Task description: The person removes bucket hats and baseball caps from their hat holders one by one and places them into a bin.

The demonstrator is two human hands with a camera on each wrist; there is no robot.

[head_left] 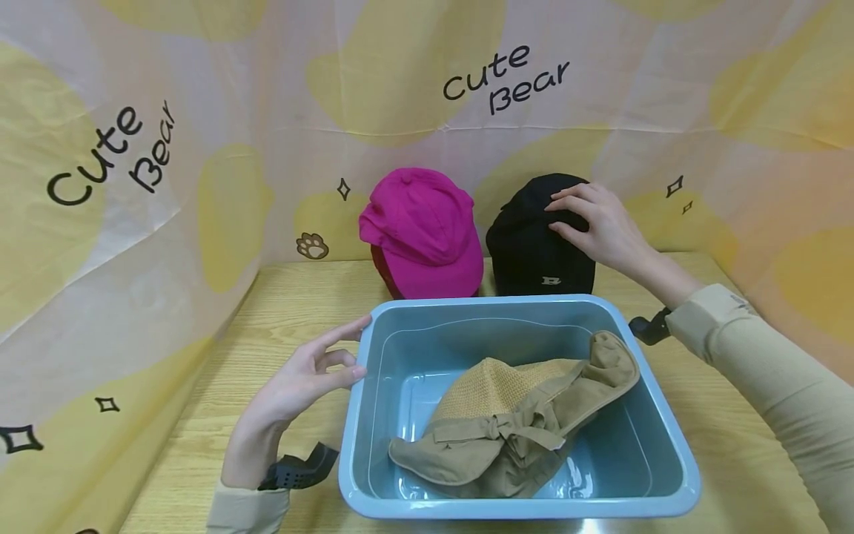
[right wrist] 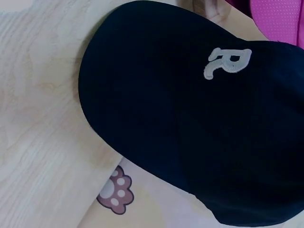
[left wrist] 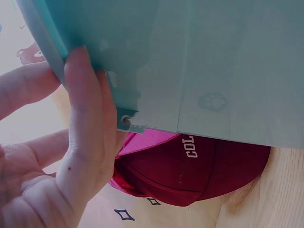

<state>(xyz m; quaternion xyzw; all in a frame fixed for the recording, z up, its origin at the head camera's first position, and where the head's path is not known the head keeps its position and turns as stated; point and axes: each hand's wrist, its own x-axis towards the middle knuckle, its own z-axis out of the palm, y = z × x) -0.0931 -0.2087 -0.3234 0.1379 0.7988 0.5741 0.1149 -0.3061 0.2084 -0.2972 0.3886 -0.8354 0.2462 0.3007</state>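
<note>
The fingers and thumb of my left hand (head_left: 300, 378) pinch the left rim of a light blue plastic basin (head_left: 356, 437), near its far corner. In the left wrist view, fingers (left wrist: 83, 104) lie against the basin's outside below the lip. My right hand (head_left: 597, 226) is at the crown of a black cap (head_left: 534, 252), thumb and fingertips spread over it. A white letter marks this cap, seen larger in the right wrist view, where the hand is out of sight. Inside the basin lies a tan sun hat (head_left: 507, 423) with a woven crown and a fabric bow.
Left of the black cap, a bright pink cap (head_left: 423, 230) stands behind the basin; its dark red underside (left wrist: 190, 166) with white lettering shows in the left wrist view. A patterned cloth backdrop (head_left: 400, 81) rises behind the wooden table (head_left: 293, 297) and along its sides.
</note>
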